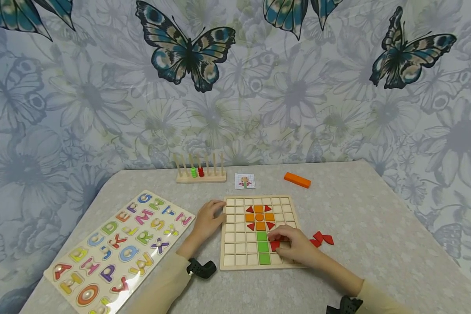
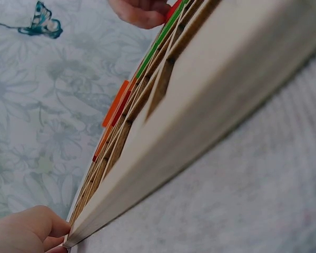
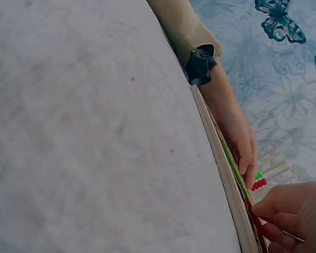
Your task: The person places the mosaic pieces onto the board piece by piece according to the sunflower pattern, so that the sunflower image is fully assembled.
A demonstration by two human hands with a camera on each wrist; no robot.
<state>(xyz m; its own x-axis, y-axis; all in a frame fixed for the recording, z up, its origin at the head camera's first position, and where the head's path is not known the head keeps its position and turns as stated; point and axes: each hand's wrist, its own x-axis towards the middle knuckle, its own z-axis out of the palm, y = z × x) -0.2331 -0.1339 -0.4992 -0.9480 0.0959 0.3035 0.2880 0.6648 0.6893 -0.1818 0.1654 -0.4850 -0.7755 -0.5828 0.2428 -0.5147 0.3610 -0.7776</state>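
Observation:
A wooden grid board (image 1: 238, 249) lies on the table, holding a figure of orange squares, an orange disc (image 1: 259, 217), red triangles (image 1: 270, 225) and a column of green squares (image 1: 263, 247). At its left edge, my left hand (image 1: 209, 221) grips the rim, fingertips at the far corner in the left wrist view. Over the lower right cells, my right hand (image 1: 298, 247) pinches a red piece (image 1: 274, 246) beside the green column. The fingers partly hide this piece. Several loose red pieces (image 1: 327, 239) lie just right of the board, some curved-edged.
On the left lies an alphabet puzzle board (image 1: 115, 244) with knobbed letters. Behind the grid board stand a peg stand (image 1: 202, 179) with green and red beads, a small pattern card (image 1: 245, 181) and an orange block (image 1: 297, 179). A butterfly-print cloth hangs behind the table.

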